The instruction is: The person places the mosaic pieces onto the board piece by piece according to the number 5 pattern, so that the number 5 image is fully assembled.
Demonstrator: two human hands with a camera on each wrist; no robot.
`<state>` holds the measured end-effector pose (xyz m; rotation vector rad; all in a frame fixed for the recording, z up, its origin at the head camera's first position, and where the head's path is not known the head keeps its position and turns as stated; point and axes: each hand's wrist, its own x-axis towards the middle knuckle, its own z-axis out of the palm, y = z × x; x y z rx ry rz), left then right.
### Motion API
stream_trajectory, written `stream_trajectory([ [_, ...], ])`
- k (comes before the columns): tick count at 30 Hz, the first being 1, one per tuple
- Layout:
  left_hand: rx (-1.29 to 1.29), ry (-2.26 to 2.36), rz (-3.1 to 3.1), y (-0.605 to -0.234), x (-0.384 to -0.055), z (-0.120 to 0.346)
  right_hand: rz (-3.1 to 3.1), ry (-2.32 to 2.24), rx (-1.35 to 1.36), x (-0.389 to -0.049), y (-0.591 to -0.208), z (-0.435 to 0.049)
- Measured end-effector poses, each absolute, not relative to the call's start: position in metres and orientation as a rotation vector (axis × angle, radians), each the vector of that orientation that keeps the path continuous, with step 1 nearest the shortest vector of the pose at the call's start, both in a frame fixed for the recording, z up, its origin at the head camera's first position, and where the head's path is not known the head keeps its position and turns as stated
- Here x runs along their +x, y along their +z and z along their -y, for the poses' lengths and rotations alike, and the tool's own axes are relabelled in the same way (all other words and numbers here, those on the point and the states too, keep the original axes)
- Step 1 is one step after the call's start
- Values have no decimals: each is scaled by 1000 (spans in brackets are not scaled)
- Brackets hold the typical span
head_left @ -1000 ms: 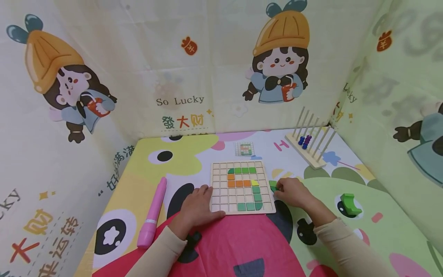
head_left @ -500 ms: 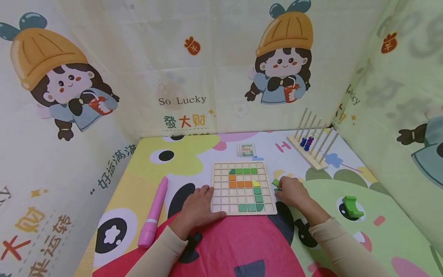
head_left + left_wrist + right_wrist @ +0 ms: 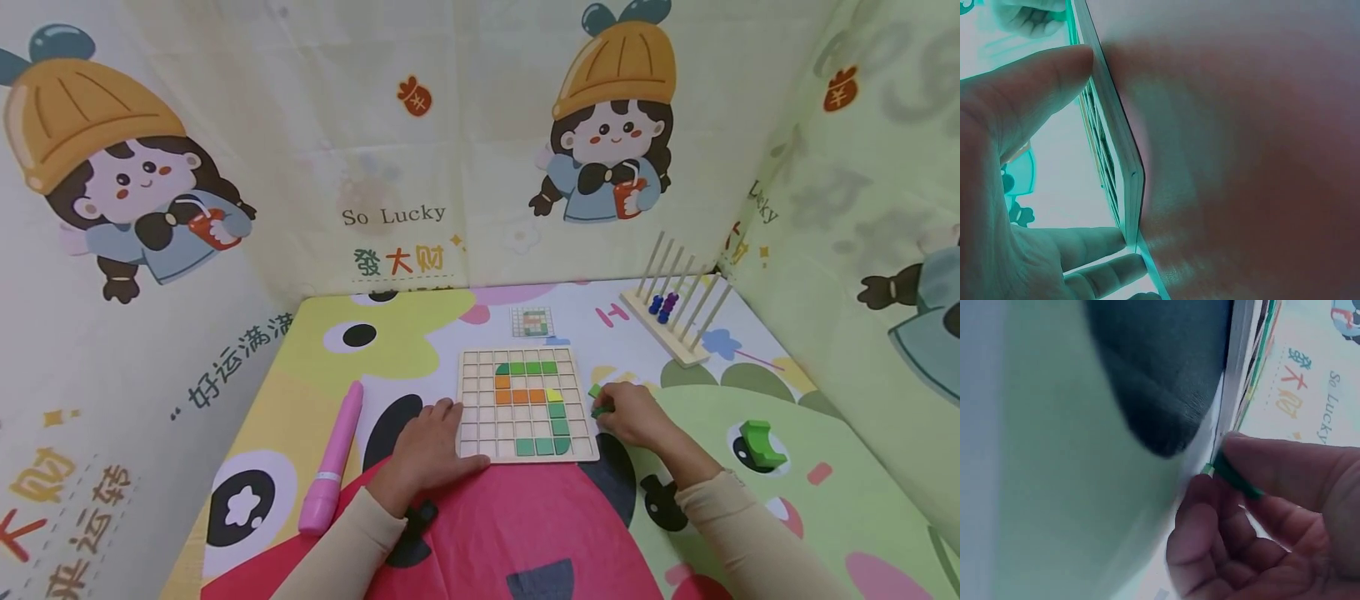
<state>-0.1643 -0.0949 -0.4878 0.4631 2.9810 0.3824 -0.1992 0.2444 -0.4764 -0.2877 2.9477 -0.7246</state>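
A square wooden grid board (image 3: 480, 433) lies flat, with green, orange and yellow tiles set in its cells. My left hand (image 3: 429, 446) rests at its front left corner: the thumb (image 3: 1066, 65) touches the front edge, while fairly straight fingers (image 3: 1094, 244) lie along the left side. Just off the board's right edge, my right hand (image 3: 633, 414) pinches a dark green tile (image 3: 1235, 475) between thumb and finger. A second, lighter green tile (image 3: 595, 390) shows beside those fingertips; most of it is hidden in the head view.
A small pattern card (image 3: 532, 322) lies behind the board. At the back right stands a wooden peg rack (image 3: 678, 342) with blue and purple beads. A curved green block (image 3: 761, 444) sits to the right, and a pink pen-like tube (image 3: 332, 458) to the left.
The right hand stays beside the board's right edge while its fingers shift the green tiles slightly. The left hand and the board keep their places.
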Motion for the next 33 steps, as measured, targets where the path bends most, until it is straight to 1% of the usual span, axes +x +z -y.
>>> stream_trajectory([
  [6, 456, 393, -2969, -489, -163, 95, -2974, -862, -401, -195, -468, -237],
  [13, 455, 392, -2982, -490, -163, 94, -2877, -1014, -580, -190, -454, -215],
  [20, 457, 405, -2979, -488, -165, 95, -2750, -1093, -641, -189, -450, -188],
  [27, 463, 391, -2980, -487, -166, 95, -2656, -1059, -778, -190, -457, -166],
  [33, 473, 356, -2996, -488, -166, 95, -2641, -938, -822, -190, -461, -143],
])
